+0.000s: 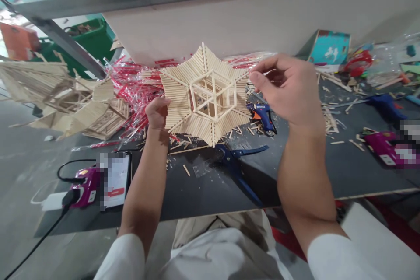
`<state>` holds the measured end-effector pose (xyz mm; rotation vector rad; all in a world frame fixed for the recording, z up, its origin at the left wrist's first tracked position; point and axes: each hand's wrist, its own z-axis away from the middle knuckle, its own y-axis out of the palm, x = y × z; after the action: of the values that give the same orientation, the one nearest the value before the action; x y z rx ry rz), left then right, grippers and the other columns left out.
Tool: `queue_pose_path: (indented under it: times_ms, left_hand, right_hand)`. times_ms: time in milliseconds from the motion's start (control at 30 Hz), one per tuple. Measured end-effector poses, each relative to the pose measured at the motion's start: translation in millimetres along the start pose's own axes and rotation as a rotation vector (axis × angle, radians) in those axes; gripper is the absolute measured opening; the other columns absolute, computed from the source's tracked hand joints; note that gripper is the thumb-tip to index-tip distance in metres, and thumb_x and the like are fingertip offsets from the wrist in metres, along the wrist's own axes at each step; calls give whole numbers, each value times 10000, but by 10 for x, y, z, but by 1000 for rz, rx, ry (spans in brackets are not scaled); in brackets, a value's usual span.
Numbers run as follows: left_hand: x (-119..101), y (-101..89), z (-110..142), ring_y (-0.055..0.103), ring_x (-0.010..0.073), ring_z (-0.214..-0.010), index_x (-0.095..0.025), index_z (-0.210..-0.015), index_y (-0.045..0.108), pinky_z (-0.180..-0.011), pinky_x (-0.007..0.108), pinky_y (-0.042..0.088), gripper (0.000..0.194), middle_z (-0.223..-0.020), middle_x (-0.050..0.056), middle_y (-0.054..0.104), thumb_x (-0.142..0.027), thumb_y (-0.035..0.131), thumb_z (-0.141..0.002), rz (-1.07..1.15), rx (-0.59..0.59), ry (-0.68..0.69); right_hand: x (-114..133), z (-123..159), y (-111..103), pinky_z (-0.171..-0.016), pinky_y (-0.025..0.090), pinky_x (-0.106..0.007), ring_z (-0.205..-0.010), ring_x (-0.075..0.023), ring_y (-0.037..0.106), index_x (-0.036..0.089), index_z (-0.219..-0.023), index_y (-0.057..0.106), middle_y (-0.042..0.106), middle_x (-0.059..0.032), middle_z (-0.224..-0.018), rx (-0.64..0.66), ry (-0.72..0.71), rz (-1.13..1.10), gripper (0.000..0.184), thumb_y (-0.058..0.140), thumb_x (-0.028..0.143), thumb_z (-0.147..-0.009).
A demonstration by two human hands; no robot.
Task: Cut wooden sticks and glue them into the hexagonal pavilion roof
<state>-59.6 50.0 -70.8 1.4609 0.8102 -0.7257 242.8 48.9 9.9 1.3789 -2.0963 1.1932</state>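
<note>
A star-shaped model made of thin wooden sticks [205, 94], with a hexagonal frame at its middle, is held up above the dark table [203, 192]. My left hand [157, 113] is closed on its lower left edge. My right hand [284, 89] hovers at the model's right tip, thumb and forefinger pinched near it; whether they hold a stick I cannot make out.
Blue cutters [238, 164] lie under the model, a blue glue gun [264, 118] beside them. Red-and-clear wrappers [131, 85] pile at the left, other stick structures [65, 100] further left. A phone [116, 179] and purple device [83, 186] sit front left; loose sticks and clutter at right.
</note>
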Motion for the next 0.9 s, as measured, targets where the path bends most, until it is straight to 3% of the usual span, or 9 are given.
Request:
queue_pose_path:
  times_ms: [167,333,533,667,767,900]
  left_hand:
    - [-23,73,24,749,361,-1104,-179,-964,743,-912,458,649,382,-970,102,791,-333,650,-628,64,-15,-33]
    - [-107,150,-8,746,337,-1079,-173,-947,738,-880,451,650,287,-914,99,774,-273,608,-712,67,-117,-143]
    - [-158,147,-54,720,340,-1152,-192,-955,734,-939,475,627,267,-949,98,763,-326,610,-760,-22,-109,-134]
    - [-205,187,-37,698,353,-1212,-194,-976,730,-995,494,606,283,-984,108,764,-356,629,-768,-43,-98,-111]
    - [-236,208,-30,686,350,-1240,-190,-995,729,-1019,487,601,287,-1015,116,766,-343,628,-775,-26,-86,-124]
    - [-222,160,-59,702,336,-1217,-200,-983,732,-1009,453,612,264,-1017,115,769,-340,648,-775,2,-88,-145]
  right_hand:
    - [160,59,137,-666,566,-355,-709,-177,663,253,-926,736,748,-26,-894,40,-64,-5,104,774,349,-916]
    - [207,73,316,-689,554,-357,-760,-179,650,256,-903,719,724,-30,-916,35,-144,13,53,731,288,-943]
    - [108,47,366,-701,536,-351,-760,-189,651,265,-912,693,695,-30,-842,-61,-95,48,220,662,461,-1007]
    - [8,29,366,-714,545,-334,-784,-188,694,269,-970,724,736,-30,-862,-41,-57,26,295,576,511,-1051]
    - [-39,15,387,-737,568,-335,-802,-186,724,255,-1004,760,787,-33,-936,-26,-64,12,269,577,444,-1058]
    - [-44,1,410,-806,586,-375,-861,-214,752,258,-962,808,814,-29,-958,-121,-101,65,120,698,304,-977]
